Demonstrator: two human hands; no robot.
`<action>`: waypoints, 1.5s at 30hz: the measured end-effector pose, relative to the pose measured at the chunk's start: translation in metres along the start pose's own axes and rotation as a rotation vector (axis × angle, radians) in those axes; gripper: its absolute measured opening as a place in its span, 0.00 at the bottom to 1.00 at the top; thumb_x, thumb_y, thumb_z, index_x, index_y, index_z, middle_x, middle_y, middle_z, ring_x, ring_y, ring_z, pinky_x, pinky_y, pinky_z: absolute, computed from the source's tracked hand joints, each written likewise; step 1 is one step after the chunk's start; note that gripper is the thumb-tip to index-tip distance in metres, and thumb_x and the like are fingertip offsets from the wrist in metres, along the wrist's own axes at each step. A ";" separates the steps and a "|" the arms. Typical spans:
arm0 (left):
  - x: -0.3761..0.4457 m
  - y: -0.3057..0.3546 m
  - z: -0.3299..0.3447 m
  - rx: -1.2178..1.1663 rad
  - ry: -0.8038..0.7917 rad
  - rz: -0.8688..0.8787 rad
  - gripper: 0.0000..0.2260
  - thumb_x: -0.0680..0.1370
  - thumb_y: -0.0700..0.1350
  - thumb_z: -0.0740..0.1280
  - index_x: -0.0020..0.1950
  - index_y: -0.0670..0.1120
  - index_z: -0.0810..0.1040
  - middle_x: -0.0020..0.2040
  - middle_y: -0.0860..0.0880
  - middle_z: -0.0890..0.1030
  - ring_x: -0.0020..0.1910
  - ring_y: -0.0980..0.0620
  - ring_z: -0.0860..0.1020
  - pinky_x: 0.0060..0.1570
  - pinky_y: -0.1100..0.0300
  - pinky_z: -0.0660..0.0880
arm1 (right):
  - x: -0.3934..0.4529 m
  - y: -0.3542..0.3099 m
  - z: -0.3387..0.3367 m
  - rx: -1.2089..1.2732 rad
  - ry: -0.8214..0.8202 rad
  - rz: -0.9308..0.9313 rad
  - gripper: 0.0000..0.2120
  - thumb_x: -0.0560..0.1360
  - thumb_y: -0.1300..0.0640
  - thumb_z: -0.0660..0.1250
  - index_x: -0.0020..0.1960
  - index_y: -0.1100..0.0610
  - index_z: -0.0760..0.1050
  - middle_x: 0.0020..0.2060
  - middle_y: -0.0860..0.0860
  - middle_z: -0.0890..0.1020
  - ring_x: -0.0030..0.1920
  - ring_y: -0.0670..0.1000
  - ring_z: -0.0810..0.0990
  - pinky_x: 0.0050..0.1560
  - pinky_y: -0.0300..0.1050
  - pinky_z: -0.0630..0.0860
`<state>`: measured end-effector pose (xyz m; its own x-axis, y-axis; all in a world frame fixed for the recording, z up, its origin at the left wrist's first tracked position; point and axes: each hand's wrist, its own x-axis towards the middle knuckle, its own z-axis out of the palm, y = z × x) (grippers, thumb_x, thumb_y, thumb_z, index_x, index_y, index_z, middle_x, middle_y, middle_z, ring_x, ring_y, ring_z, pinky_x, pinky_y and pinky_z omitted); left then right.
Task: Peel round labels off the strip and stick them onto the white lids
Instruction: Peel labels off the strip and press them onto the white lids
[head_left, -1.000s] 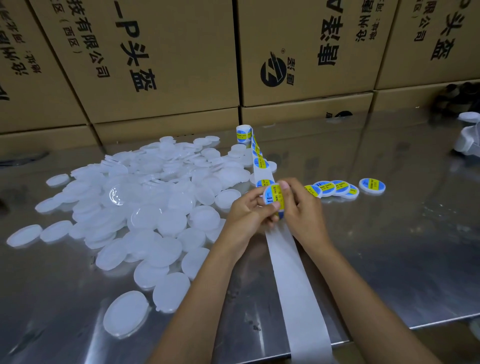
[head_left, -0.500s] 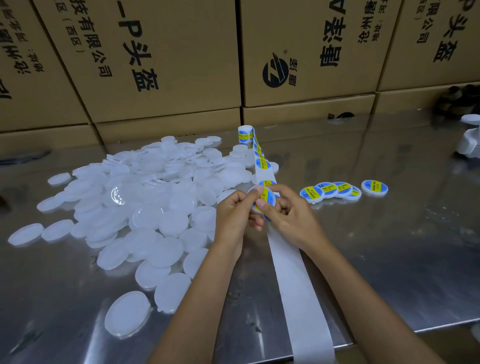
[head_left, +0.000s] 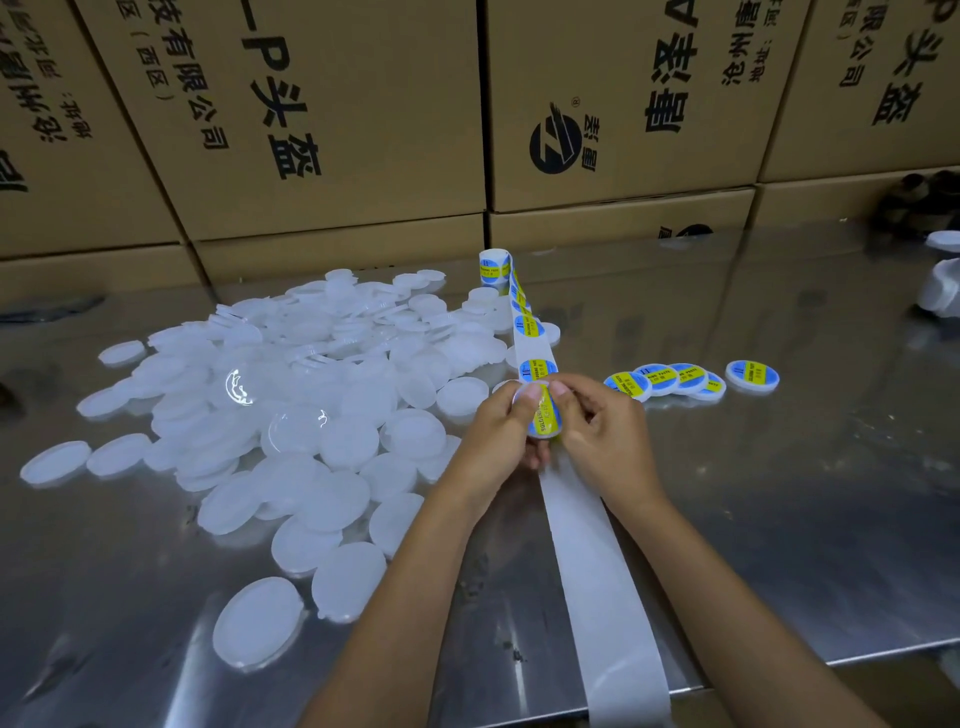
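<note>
Fingers and thumbs of the left hand (head_left: 498, 431) and right hand (head_left: 602, 431) are curled around a lid (head_left: 543, 413), which is held tilted between them above the strip (head_left: 587, 545), a blue-yellow label on its face. The strip is laid from its roll (head_left: 493, 266) over the table (head_left: 779, 493) edge. Bare lids (head_left: 291, 415) are piled left; labelled lids (head_left: 675, 379) are lined up right.
</note>
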<state>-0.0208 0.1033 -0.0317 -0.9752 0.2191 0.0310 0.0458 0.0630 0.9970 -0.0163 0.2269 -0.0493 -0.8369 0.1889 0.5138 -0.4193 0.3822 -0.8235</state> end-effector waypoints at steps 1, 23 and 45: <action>-0.001 0.001 -0.001 -0.045 -0.045 -0.010 0.11 0.86 0.45 0.57 0.59 0.39 0.74 0.39 0.43 0.77 0.31 0.51 0.75 0.33 0.59 0.72 | 0.000 0.001 0.000 0.002 0.018 0.007 0.10 0.80 0.61 0.63 0.49 0.53 0.83 0.36 0.52 0.85 0.37 0.51 0.82 0.40 0.47 0.76; 0.000 -0.004 -0.001 -0.077 0.261 0.029 0.14 0.83 0.50 0.65 0.43 0.45 0.82 0.24 0.46 0.72 0.19 0.52 0.67 0.19 0.63 0.67 | 0.004 -0.010 -0.002 0.203 -0.119 0.260 0.21 0.74 0.49 0.73 0.34 0.63 0.70 0.26 0.56 0.72 0.28 0.49 0.66 0.29 0.37 0.63; 0.002 -0.006 0.007 0.120 0.151 -0.045 0.13 0.83 0.34 0.55 0.61 0.43 0.76 0.48 0.44 0.76 0.42 0.50 0.78 0.37 0.62 0.81 | 0.030 0.040 -0.048 -0.290 0.346 0.475 0.13 0.78 0.59 0.62 0.62 0.56 0.71 0.48 0.56 0.83 0.52 0.60 0.78 0.43 0.46 0.67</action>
<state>-0.0219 0.1099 -0.0381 -0.9978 0.0653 0.0063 0.0184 0.1872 0.9821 -0.0412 0.2909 -0.0551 -0.7258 0.6588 0.1980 0.1201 0.4047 -0.9065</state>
